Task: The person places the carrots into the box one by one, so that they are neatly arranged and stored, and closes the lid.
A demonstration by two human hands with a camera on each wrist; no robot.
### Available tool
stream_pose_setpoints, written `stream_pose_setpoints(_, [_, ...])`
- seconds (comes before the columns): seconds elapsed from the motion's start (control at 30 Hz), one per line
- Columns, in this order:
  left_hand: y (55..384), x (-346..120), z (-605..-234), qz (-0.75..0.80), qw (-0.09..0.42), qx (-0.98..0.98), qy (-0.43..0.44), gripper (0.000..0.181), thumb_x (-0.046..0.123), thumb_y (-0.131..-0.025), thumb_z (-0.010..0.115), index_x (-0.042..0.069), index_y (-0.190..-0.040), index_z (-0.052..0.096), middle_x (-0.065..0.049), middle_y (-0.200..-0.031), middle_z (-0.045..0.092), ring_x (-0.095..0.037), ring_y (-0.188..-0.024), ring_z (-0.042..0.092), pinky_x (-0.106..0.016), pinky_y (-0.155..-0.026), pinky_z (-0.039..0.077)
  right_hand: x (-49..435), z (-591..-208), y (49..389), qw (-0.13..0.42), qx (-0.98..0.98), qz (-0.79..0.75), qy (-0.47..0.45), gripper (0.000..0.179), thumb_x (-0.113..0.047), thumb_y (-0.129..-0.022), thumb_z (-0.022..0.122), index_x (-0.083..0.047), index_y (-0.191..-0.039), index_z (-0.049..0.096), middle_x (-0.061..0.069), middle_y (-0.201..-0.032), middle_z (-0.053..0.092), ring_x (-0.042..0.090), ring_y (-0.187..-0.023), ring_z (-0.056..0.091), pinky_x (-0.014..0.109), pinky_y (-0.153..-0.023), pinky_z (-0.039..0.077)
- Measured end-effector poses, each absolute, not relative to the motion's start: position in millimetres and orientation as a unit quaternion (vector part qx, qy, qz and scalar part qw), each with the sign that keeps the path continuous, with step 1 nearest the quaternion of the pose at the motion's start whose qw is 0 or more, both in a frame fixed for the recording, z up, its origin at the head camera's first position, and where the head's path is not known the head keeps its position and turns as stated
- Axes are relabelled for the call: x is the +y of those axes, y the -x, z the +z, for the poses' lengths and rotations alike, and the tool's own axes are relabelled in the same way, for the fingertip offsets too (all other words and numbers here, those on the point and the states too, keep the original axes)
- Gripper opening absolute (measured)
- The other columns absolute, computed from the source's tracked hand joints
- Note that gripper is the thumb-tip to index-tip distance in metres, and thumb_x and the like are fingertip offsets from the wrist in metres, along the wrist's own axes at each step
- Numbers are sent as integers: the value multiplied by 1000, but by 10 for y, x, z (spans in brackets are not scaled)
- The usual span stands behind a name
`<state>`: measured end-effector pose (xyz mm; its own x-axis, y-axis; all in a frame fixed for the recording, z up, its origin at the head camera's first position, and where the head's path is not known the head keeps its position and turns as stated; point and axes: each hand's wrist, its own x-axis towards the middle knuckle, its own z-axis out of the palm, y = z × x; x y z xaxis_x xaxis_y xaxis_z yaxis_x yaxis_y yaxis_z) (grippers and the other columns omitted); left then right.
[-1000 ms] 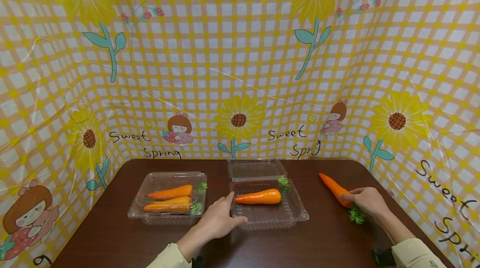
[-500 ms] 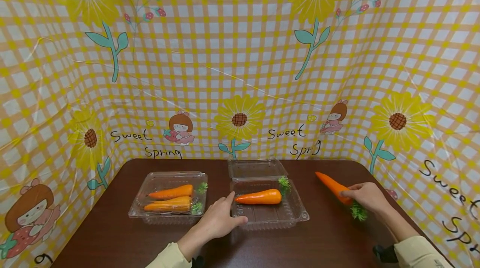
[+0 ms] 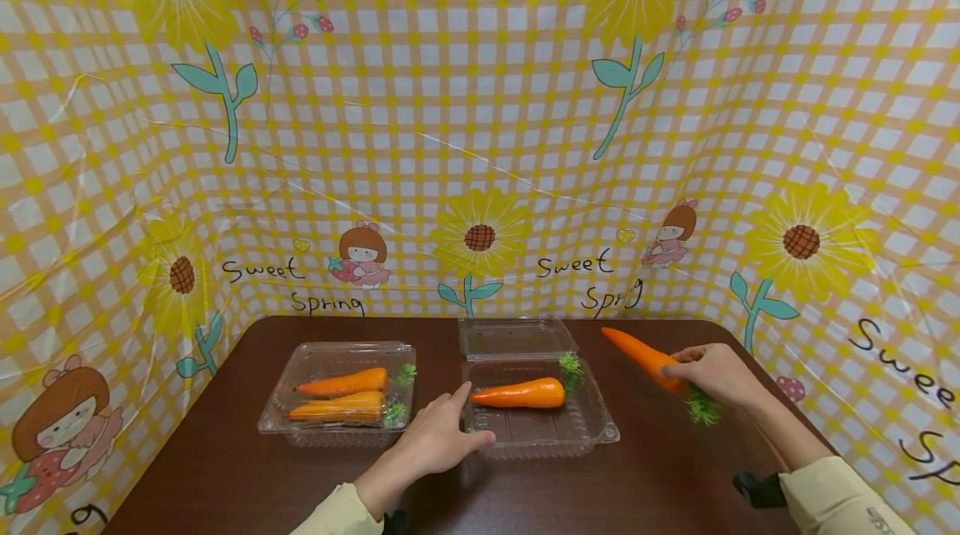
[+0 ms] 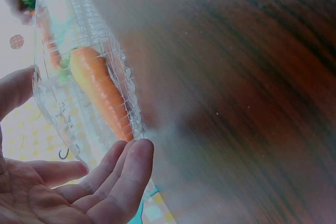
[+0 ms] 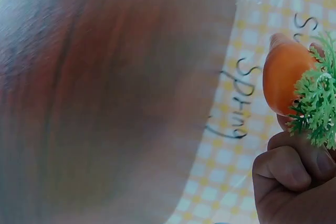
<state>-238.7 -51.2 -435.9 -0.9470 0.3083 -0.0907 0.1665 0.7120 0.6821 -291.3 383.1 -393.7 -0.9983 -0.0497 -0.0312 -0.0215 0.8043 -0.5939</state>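
My right hand (image 3: 712, 375) pinches an orange carrot (image 3: 637, 356) near its thick end, above the table's right side. Its green leafy top (image 3: 702, 407) hangs beneath the hand; in the right wrist view the carrot's blunt end (image 5: 286, 80) faces the camera. At the middle, a clear plastic clamshell box (image 3: 592, 427) has its lid (image 3: 517, 338) folded back. One carrot (image 3: 521, 393) lies inside it, leaves to the right. My left hand (image 3: 438, 435) rests at this box's left edge, fingers extended along the side and thumb at the front corner, as the fingertips (image 4: 139, 153) show.
Left of my left hand stands a second clamshell box (image 3: 273, 418), lid closed, with two carrots (image 3: 341, 385) inside. The dark wood table (image 3: 510, 502) backs onto a yellow checked cloth (image 3: 480, 102) that also rises at both sides.
My right hand has lifted the carrot off the table and brought it up and leftward, toward the lidless side of the middle box. The left hand stays in place.
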Motion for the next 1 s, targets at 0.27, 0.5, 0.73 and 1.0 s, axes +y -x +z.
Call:
stream_pose_setpoints(0.27, [2353, -509, -4346, 361, 101, 919, -124, 88, 50, -89, 74, 9, -157, 35, -25, -151, 45, -45, -139, 43, -67, -106, 38, 3565, -3727, 2897, 35, 947, -315, 59, 56, -42, -89, 75, 3, -122, 70, 29, -127, 65, 38, -109, 63, 41, -80, 54])
stream_pose_setpoints(0.5, [2331, -492, -4327, 359, 107, 920, -118, 89, 50, -89, 74, 10, -158, 35, -25, -151, 46, -45, -140, 43, -66, -106, 38, 3299, -3585, 2884, 59, 939, -329, 84, 52, -37, -88, 77, 1, -122, 70, 24, -125, 67, 29, -105, 64, 34, -74, 50])
stream_pose_setpoints(0.73, [2309, -478, -4323, 357, 104, 921, -118, 89, 51, -88, 73, 10, -157, 35, -25, -151, 45, -45, -140, 43, -65, -107, 38, 3064, -3524, 2896, 92, 927, -351, 94, 51, -31, -86, 80, 3, -121, 69, 21, -120, 69, 23, -92, 65, 35, -71, 51])
stream_pose_setpoints(1.0, [2288, -460, -4310, 350, 98, 924, -121, 89, 51, -89, 73, 9, -157, 35, -25, -150, 46, -45, -138, 45, -64, -106, 40, 2836, -3500, 2923, 119, 920, -348, 133, 41, -24, -82, 82, 0, -114, 72, 13, -112, 71, 21, -86, 63, 35, -71, 50])
